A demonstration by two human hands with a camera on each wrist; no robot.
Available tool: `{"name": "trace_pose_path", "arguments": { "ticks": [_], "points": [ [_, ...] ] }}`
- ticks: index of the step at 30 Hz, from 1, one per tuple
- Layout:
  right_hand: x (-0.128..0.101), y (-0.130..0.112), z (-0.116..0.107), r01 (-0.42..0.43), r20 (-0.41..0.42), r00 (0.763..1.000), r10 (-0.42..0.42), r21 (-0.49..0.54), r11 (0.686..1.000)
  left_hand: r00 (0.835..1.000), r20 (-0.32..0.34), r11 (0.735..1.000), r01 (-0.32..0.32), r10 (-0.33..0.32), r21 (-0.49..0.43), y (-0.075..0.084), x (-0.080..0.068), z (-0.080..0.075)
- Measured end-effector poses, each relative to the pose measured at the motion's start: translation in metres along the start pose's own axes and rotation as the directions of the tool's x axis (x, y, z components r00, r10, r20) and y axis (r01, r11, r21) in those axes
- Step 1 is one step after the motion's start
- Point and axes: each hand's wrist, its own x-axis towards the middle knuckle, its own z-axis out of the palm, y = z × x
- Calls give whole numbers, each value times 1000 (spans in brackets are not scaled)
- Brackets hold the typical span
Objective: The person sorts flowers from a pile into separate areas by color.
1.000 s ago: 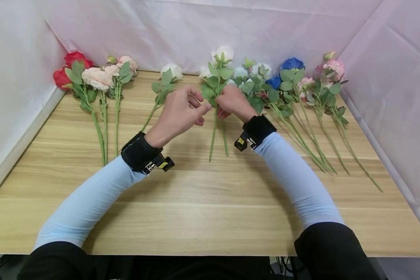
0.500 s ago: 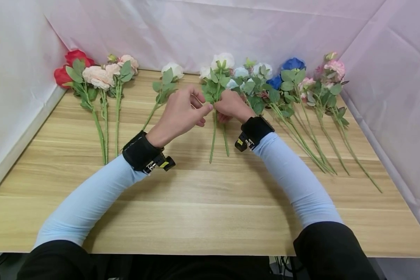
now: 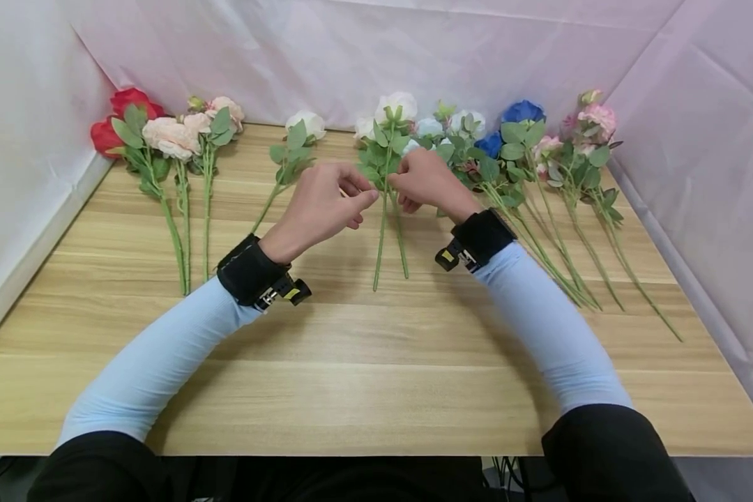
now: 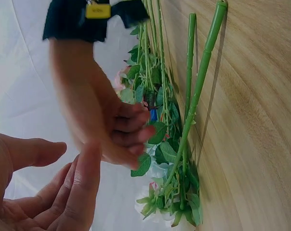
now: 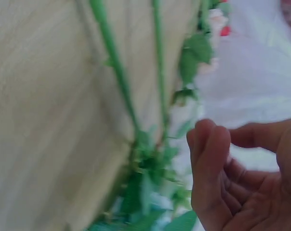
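Two white roses (image 3: 398, 107) lie together in the middle at the back, their green stems (image 3: 381, 240) crossing and pointing toward me. Just left of those stems hovers my left hand (image 3: 326, 206), its fingers loosely bent, and the left wrist view shows nothing between thumb and fingers. My right hand (image 3: 431, 183) is on the stems' other side, below the pale blue flowers (image 3: 429, 127). Its thumb and fingers (image 5: 210, 154) curve toward each other around no stem in the right wrist view. A single white rose (image 3: 305, 124) lies left of the pair, its lower stem hidden behind my left hand.
Red roses (image 3: 132, 102) and pale pink flowers (image 3: 172, 138) lie at the back left. Blue roses (image 3: 523, 111) and pink flowers (image 3: 597, 120) lie at the right with long stems running forward. White cloth (image 3: 351, 56) walls the wooden table (image 3: 326, 390) at back and sides.
My right hand has let go of the white rose's stem and drawn back slightly to the right. The white rose's head sank a little earlier. My left hand has barely moved.
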Motion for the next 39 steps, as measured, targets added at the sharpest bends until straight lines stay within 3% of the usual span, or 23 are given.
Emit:
{"name": "trace_pose_path", "arguments": {
  "ticks": [5, 13, 25, 28, 30, 34, 39],
  "points": [
    [-31, -4, -14, 66, 9, 998, -66, -49, 997, 1000, 18, 999, -12, 11, 39, -1, 0, -2],
    [-77, 6, -28, 101, -28, 994, -103, -61, 993, 998, 64, 999, -8, 6, 38, 0, 0, 0],
    [-88, 12, -30, 150, -1, 989, -150, -30, 988, 997, 73, 986, -39, 27, 162, -4, -1, -9],
    [-88, 14, -30, 166, 28, 986, -166, -7, 986, 998, 58, 981, -18, 7, 192, -11, 4, -18],
    [-88, 15, -30, 178, 41, 983, -178, 4, 984, 998, 42, 977, 32, -42, 212, -19, 9, -29],
    [-90, 15, -33, 204, 39, 978, -204, 15, 979, 986, 20, 943, 150, -163, 297, -42, 16, -61],
    [-90, 13, -34, 205, 52, 977, -205, 18, 979, 968, -19, 852, 228, -249, 471, -76, 19, -88]
  ]
}}
